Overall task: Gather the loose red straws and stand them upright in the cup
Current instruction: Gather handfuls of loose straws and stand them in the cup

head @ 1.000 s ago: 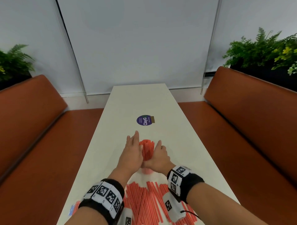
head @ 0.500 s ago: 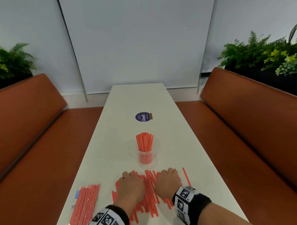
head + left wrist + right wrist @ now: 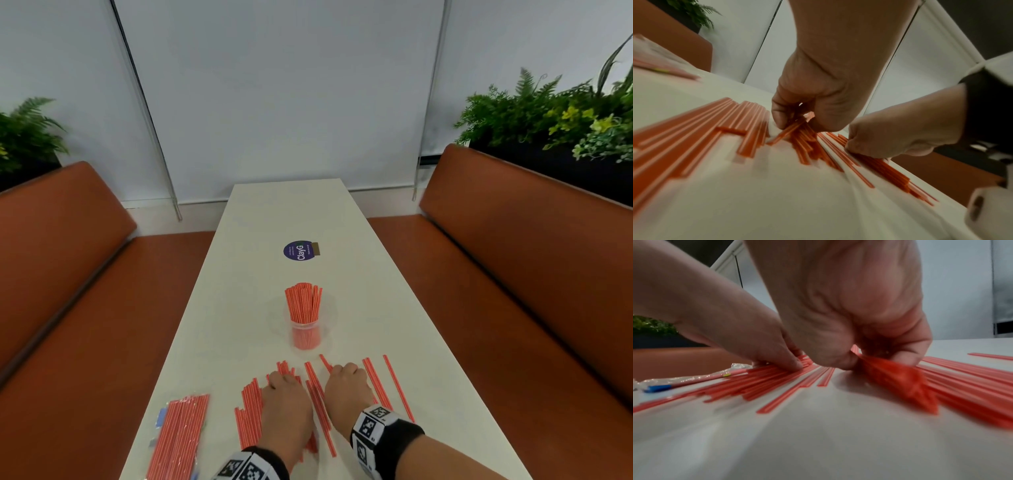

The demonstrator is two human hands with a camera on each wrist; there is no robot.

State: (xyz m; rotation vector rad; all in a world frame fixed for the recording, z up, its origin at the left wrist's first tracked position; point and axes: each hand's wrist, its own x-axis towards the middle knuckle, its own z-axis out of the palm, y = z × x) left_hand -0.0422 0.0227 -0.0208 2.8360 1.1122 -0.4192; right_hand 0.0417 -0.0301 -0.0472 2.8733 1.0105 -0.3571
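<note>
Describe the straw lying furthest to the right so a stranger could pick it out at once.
Start at the long white table between the orange benches and find the clear cup of upright straws. Nearer the person, loose red straws lie flat around both hands. The lone straw lies rightmost, apart from the rest.

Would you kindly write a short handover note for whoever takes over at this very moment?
Left hand: curled on the loose straws, pinching a few.
Right hand: curled round a small bunch of them, lifted at an angle.
Cup: mid-table beyond the hands, a bundle of straws already upright in it.
Packet: wrapped straws at the left edge, untouched.
Left: gather the many straws lying flat on the table and stand them in the cup.
</note>
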